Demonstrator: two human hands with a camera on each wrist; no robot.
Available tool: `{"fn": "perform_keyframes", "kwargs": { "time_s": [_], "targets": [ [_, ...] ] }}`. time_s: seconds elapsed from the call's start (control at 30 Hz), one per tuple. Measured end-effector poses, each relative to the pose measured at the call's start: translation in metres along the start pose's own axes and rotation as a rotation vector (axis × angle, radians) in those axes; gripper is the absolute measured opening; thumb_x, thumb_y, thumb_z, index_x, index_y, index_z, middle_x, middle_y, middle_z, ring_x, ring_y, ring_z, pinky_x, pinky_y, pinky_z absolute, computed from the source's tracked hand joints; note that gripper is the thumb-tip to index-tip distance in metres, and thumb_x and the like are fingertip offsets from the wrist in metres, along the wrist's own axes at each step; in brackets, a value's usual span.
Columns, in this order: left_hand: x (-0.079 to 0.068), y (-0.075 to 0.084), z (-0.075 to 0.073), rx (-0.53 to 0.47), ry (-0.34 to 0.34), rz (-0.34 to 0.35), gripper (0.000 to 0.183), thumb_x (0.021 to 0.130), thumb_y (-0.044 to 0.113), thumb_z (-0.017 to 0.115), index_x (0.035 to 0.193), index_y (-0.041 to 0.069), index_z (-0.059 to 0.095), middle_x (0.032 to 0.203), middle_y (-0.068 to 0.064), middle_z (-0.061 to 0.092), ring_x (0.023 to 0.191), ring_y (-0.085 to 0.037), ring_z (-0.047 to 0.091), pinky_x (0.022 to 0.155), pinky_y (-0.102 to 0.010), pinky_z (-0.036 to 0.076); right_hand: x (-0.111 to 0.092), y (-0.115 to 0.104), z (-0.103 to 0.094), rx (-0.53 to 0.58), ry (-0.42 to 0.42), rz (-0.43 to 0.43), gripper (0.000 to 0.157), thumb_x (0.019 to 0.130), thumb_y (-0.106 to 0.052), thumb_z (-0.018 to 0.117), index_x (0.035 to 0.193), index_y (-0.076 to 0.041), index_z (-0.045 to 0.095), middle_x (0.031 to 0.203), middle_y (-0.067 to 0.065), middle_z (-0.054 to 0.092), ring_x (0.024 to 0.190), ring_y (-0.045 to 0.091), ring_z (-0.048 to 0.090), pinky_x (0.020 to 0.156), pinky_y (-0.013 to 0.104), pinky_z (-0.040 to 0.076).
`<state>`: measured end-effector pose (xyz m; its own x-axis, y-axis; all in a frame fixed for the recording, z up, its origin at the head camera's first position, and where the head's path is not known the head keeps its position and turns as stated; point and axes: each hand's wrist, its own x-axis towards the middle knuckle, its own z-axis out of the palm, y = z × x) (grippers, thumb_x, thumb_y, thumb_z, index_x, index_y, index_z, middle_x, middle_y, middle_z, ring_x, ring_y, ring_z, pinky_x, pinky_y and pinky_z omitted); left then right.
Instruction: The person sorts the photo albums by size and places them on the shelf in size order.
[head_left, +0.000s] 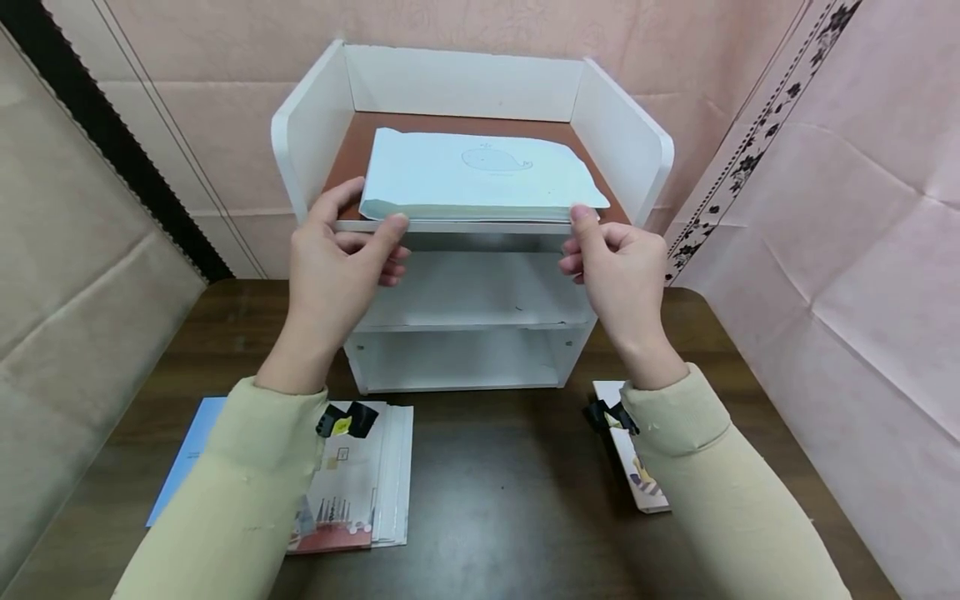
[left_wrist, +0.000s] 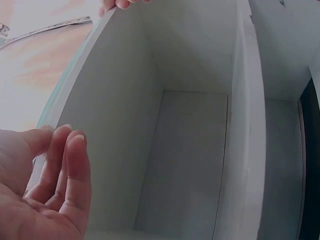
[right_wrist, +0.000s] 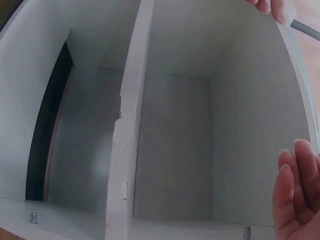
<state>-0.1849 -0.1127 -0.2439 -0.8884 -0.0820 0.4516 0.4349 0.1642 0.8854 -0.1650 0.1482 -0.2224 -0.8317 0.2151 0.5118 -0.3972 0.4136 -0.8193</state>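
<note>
So, going left to right: a pile of papers [head_left: 378, 483] lies on the bench [head_left: 487, 500], partly behind the sleeve. Then the left hand [head_left: 333, 258], index finger by the left end of the pale blue stack [head_left: 450, 171], thumb at the front edge, fingers loosely bent and gripping nothing I can make out. That stack sits flat on top of the white shelf unit [head_left: 625, 154]. My guess is it's modestly heavy as a block but floppy sheet by sheet, a bit slippery, with edges that'd crease, so I'd take it by both short ends, thumbs on top. The right hand [head_left: 622, 267] has its thumb at the near right corner, other fingers curled loosely below; can't see any real clasp. Farther right, a slim box-like thing [head_left: 633, 467] lies by that sleeve. Only the head view gets the whale drawing [head_left: 497, 158]; the left wrist one shows the palm side of those bent fingers, and the right wrist one catches a chipped shelf edge [right_wrist: 120, 110] and a metal peg [right_wrist: 33, 218] clearly.
</note>
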Motion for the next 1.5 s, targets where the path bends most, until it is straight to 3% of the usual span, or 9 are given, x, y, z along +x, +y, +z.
{"fn": "perform_keyframes", "kwargs": {
  "time_s": [0.13,0.23,0.4,0.5,0.63,0.87,1.2,1.5],
  "targets": [
    [-0.008,0.004,-0.004,0.04,-0.053,0.0,0.068,0.09,0.027,0.071,0.148,0.02,0.036,0.093,-0.013,0.07,0.072,-0.023,0.07,0.068,-0.03,0.057,-0.003,0.006,-0.001,-0.016,-0.02,-0.039,0.045,0.097,-0.035,0.06,0.078,0.004,0.071,0.069,0.017,0.067,0.066,0.026,0.066,0.066,0.027,0.055],
    [-0.019,0.003,-0.008,0.068,-0.095,0.037,0.07,0.09,0.025,0.07,0.149,0.024,0.032,0.1,-0.009,0.07,0.078,-0.018,0.069,0.072,-0.027,0.056,-0.01,0.012,-0.004,-0.033,-0.055,-0.068,0.04,0.098,-0.031,0.058,0.079,0.002,0.071,0.072,0.016,0.068,0.068,0.024,0.066,0.068,0.026,0.053],
    [-0.042,-0.011,-0.016,0.106,-0.121,0.175,0.073,0.089,0.011,0.07,0.15,0.027,0.033,0.119,-0.004,0.061,0.102,-0.019,0.063,0.081,-0.024,0.053,-0.028,0.022,-0.01,-0.036,-0.133,-0.087,0.027,0.097,-0.022,0.061,0.085,0.001,0.069,0.075,0.016,0.069,0.072,0.025,0.065,0.062,0.026,0.048],
    [-0.061,-0.022,-0.021,0.117,-0.128,0.211,0.075,0.087,0.002,0.07,0.15,0.025,0.034,0.126,-0.005,0.056,0.11,-0.022,0.06,0.086,-0.027,0.052,-0.038,0.031,-0.009,-0.007,-0.189,-0.055,0.022,0.095,-0.019,0.063,0.092,0.002,0.069,0.081,0.017,0.069,0.075,0.027,0.065,0.064,0.025,0.05],
    [-0.085,-0.04,-0.027,0.168,-0.171,0.115,0.076,0.087,0.01,0.073,0.149,0.029,0.034,0.13,-0.003,0.053,0.113,-0.019,0.057,0.089,-0.03,0.051,-0.05,0.054,-0.003,0.017,-0.249,0.001,0.023,0.094,-0.024,0.066,0.102,-0.003,0.067,0.087,0.013,0.069,0.08,0.025,0.064,0.069,0.026,0.051],
    [-0.115,-0.066,-0.035,0.399,-0.227,-0.058,0.083,0.083,0.042,0.075,0.151,0.026,0.03,0.136,0.0,0.048,0.115,-0.017,0.053,0.091,-0.037,0.05,-0.073,0.098,0.01,-0.005,-0.324,0.099,0.033,0.088,-0.041,0.071,0.109,-0.016,0.066,0.093,-0.002,0.069,0.085,0.014,0.062,0.078,0.032,0.051],
    [-0.142,-0.084,-0.048,0.564,-0.24,-0.17,0.097,0.076,0.059,0.073,0.151,0.016,0.029,0.133,-0.007,0.047,0.116,-0.026,0.05,0.09,-0.048,0.05,-0.104,0.116,0.028,-0.026,-0.425,0.175,0.039,0.084,-0.046,0.073,0.113,-0.021,0.063,0.095,-0.004,0.068,0.085,0.014,0.062,0.071,0.035,0.052],
    [-0.151,-0.095,-0.06,0.73,-0.211,-0.212,0.104,0.074,0.067,0.07,0.151,0.01,0.028,0.138,-0.019,0.045,0.113,-0.037,0.054,0.081,-0.057,0.05,-0.117,0.122,0.038,-0.048,-0.454,0.222,0.046,0.082,-0.052,0.072,0.115,-0.022,0.061,0.097,-0.007,0.067,0.085,0.01,0.063,0.072,0.035,0.052]
  ]
}}
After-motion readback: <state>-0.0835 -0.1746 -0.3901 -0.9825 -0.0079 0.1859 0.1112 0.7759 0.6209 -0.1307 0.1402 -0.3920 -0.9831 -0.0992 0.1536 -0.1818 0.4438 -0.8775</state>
